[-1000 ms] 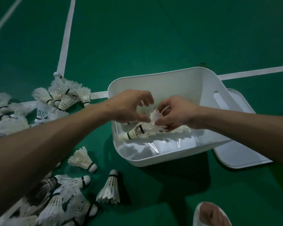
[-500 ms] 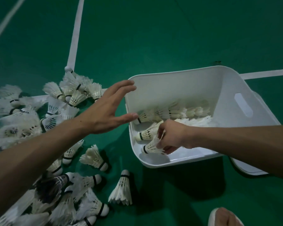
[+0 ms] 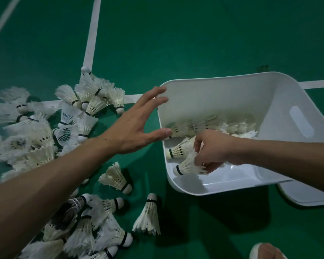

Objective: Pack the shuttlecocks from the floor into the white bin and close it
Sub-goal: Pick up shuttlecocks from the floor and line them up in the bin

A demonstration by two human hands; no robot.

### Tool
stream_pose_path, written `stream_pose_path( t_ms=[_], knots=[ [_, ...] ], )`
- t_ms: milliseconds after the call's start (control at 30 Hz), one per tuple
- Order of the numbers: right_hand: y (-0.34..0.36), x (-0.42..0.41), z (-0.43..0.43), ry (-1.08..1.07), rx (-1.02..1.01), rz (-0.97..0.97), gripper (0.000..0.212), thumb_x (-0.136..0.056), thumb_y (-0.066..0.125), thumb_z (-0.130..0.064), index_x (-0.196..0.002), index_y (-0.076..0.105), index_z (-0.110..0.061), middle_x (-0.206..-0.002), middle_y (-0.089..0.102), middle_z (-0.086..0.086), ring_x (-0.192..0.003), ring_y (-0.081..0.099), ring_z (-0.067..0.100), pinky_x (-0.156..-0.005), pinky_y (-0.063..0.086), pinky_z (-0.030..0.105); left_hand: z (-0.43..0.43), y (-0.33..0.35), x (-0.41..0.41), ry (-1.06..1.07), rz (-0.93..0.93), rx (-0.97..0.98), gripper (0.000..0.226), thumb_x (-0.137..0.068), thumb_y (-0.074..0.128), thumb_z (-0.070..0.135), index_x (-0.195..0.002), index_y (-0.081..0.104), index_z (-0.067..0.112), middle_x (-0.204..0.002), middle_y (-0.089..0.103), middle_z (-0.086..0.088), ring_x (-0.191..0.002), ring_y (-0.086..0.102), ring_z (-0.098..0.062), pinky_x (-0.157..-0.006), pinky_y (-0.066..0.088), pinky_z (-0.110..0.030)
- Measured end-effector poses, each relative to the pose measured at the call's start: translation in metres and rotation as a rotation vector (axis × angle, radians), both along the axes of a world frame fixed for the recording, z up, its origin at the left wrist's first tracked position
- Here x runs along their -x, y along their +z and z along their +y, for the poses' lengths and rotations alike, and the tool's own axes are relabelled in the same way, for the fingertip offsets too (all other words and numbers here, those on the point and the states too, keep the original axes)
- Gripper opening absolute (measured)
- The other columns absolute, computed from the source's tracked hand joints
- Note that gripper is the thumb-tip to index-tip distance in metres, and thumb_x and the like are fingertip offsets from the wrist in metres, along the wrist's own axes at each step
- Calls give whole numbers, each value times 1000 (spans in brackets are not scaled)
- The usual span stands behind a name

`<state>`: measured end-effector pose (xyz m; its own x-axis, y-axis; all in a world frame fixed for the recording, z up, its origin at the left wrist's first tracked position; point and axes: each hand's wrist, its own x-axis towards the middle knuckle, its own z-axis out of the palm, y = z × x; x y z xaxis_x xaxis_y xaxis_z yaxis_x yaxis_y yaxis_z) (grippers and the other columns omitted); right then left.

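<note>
The green court floor [image 3: 195, 34] fills the frame, crossed by white court lines [image 3: 91, 34]. The white bin [image 3: 223, 98] stands open at the centre right. It seems to tilt toward the camera, though wide-angle distortion makes that hard to judge. Its lid [image 3: 307, 199] lies flat on the floor at the lower right, partly tucked behind the bin.

A large heap of loose shuttlecocks [image 3: 36, 139] spreads down the left side of the frame, and a few strays lie just beside the bin's lower left corner. Inside the bin, a short row of packed shuttlecocks [image 3: 204, 126] lies along the middle of its bottom.

The left grip [image 3: 135, 131] is released, with fingers spread and nothing in it. It hovers in the centre of the frame between the heap and the bin's left wall. I cannot tell whether its thumb touches the rim.

The right grip [image 3: 211, 148] is inside the bin and pinches the feather skirt of a single shuttlecock [image 3: 187, 166], whose cork points to the lower left, low over the bin's bottom.

The packing step looks to be in hand and far from finished. The next move likely calls for setting this shuttlecock down beside the row while the free grip gathers more from the heap. The lid comes last.
</note>
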<state>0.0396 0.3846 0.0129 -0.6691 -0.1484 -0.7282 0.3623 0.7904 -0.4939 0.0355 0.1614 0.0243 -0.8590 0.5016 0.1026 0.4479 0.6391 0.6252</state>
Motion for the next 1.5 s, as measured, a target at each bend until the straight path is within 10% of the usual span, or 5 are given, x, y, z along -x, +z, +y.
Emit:
stream_pose_path(
  t_ms=[400, 1067, 1500],
  knots=[
    [-18, -13, -7, 178, -23, -25, 23, -76, 64, 9, -82, 52, -10, -91, 61, 15, -72, 69, 28, -64, 61, 39, 3, -6, 3, 1, 18, -29, 77, -81, 49, 59, -143, 35, 15, -156, 15, 10, -144, 11, -2, -110, 11, -6],
    [-34, -16, 3, -135, 86, -149, 34, -72, 68, 21, -78, 47, -5, -77, 55, 13, -63, 63, 27, -58, 60, 34, 3, -9, 2, 9, 27, -44, 76, -81, 50, 58, -141, 37, 14, -156, 17, 8, -143, 14, -4, -110, 12, -6],
    [2, -6, 8, 358, -193, 54, 45, -73, 81, -39, -95, 59, -6, -88, 72, 13, -62, 65, 20, -61, 56, 31, 3, -5, -3, 37, 12, -36, 76, -78, 50, 59, -141, 37, 18, -155, 16, 10, -140, 21, -3, -113, 23, -25]
  ],
)
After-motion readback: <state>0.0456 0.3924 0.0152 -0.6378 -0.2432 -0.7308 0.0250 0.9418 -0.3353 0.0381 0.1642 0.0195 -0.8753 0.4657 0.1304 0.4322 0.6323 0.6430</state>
